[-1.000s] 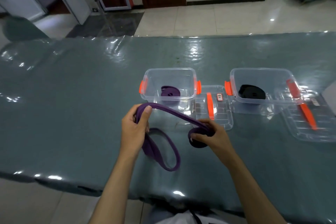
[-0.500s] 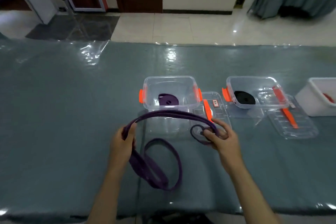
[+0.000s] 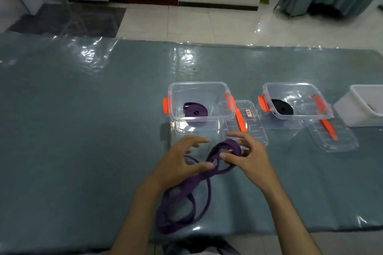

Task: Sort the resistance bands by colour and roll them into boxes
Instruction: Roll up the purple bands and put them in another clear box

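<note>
Between both hands (image 3: 249, 161), purple band (image 3: 187, 187) lengthwise toward viewer

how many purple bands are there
2: one rolled purple band in the left clear box, one loose purple band in both hands on the table.

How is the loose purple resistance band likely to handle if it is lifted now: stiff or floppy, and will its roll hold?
The loose purple rubber resistance band is probably floppy: it sags in slack loops on the teal table cover. The started coil by the right hand looks loose and may unwind if released. The left hand pinches one strand, so the rest would likely dangle.
</note>
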{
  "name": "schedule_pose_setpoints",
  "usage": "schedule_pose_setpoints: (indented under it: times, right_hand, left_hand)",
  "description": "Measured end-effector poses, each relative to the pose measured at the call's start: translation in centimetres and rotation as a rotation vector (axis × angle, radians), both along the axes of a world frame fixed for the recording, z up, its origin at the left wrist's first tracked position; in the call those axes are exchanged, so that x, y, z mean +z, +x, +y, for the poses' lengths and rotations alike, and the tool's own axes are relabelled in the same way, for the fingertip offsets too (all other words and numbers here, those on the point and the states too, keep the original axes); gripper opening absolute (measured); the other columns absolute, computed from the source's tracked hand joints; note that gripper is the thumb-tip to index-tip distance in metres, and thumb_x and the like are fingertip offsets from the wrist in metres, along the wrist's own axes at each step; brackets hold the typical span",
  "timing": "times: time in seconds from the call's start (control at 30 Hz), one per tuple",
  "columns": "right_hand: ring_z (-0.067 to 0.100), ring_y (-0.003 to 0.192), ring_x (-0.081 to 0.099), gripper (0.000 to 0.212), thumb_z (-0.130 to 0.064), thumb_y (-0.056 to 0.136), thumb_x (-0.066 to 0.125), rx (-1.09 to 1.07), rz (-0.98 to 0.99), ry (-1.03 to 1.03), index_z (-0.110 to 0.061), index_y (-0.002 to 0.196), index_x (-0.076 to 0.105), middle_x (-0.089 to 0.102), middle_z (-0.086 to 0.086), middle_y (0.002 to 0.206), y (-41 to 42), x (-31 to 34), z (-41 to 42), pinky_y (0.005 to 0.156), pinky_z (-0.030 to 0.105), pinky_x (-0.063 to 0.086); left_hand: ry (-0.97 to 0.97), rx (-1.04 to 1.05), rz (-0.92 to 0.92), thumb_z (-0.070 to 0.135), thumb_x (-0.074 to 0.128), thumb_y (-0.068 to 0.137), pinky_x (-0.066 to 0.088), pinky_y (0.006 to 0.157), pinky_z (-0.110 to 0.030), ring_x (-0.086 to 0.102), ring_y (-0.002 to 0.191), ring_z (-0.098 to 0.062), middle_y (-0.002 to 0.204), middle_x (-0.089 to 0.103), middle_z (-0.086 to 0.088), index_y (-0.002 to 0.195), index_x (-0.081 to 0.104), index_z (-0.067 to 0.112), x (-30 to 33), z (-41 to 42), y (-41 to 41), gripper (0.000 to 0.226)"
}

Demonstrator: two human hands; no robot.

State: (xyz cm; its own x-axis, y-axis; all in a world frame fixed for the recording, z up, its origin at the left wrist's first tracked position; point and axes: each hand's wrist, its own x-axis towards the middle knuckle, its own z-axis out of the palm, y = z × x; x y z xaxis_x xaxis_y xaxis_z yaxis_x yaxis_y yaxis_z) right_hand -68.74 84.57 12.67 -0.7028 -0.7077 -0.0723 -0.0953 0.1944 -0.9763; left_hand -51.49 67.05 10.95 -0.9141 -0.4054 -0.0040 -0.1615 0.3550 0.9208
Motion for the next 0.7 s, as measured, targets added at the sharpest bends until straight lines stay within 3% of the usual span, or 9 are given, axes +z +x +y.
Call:
schedule_pose_setpoints:
  times: [0.1,0.23,0.37,0.43,0.57,0.7]
  right_hand:
    - [0.024,0.103,0.074,0.048,-0.013,0.076,0.093,-0.076,-0.041,-0.03,-0.029,0.116,0.073,0.076,0.004,0.109,-0.2,-0.1,-1.3,0.08,0.043,0.066]
    - [0.022,0.078,0.076,0.038,-0.007,0.077,0.091,-0.23,-0.185,-0.117,-0.018,0.108,0.073,0.077,0.016,0.1,-0.9,0.3,-3.3,0.06,0.028,0.06]
    - [0.024,0.08,0.078,0.035,-0.014,0.078,0.09,-0.259,-0.338,-0.229,-0.018,0.109,0.073,0.077,0.015,0.097,-1.7,0.9,-4.0,0.063,0.032,0.061]
    - [0.024,0.09,0.079,0.032,-0.021,0.084,0.083,-0.195,-0.387,-0.285,-0.022,0.115,0.073,0.079,0.006,0.101,-2.0,1.0,-3.9,0.07,0.033,0.063]
    - [0.022,0.105,0.076,0.03,-0.014,0.1,0.066,-0.009,-0.328,-0.222,-0.024,0.128,0.07,0.077,0.003,0.118,-1.8,0.5,-3.8,0.079,0.031,0.063]
    - [0.019,0.103,0.076,0.042,0.003,0.098,0.066,0.01,-0.238,-0.167,-0.022,0.131,0.065,0.079,0.004,0.112,-1.2,-0.5,-3.6,0.076,0.027,0.062]
  left_hand:
    - [-0.096,-0.093,0.023,0.039,0.093,0.077,0.056,0.098,-0.022,0.065,0.115,-0.004,0.125,0.066,0.018,0.128,0.062,0.045,1.5,1.1,-1.8,0.06]
    - [-0.206,-0.021,0.105,0.027,0.09,0.082,0.057,0.098,-0.034,0.066,0.113,-0.008,0.124,0.065,0.008,0.131,0.066,0.024,1.7,2.1,-3.2,0.055]
    - [-0.252,0.154,0.197,0.017,0.079,0.087,0.06,0.095,-0.034,0.069,0.111,-0.013,0.122,0.065,0.007,0.122,0.068,0.019,1.6,3.2,-4.2,0.037]
    - [-0.117,0.306,0.215,0.014,0.079,0.091,0.062,0.091,-0.032,0.073,0.105,-0.012,0.116,0.072,0.008,0.119,0.072,0.018,1.5,3.7,-4.6,0.029]
    - [0.364,0.467,0.209,0.009,0.078,0.095,0.063,0.089,-0.034,0.078,0.1,-0.02,0.106,0.082,-0.002,0.113,0.078,0.012,1.8,4.6,-5.9,0.019]
    - [0.48,0.437,0.123,0.008,0.08,0.092,0.06,0.085,-0.023,0.079,0.097,-0.015,0.101,0.083,-0.003,0.107,0.077,0.009,1.4,4.8,-6.1,0.015]
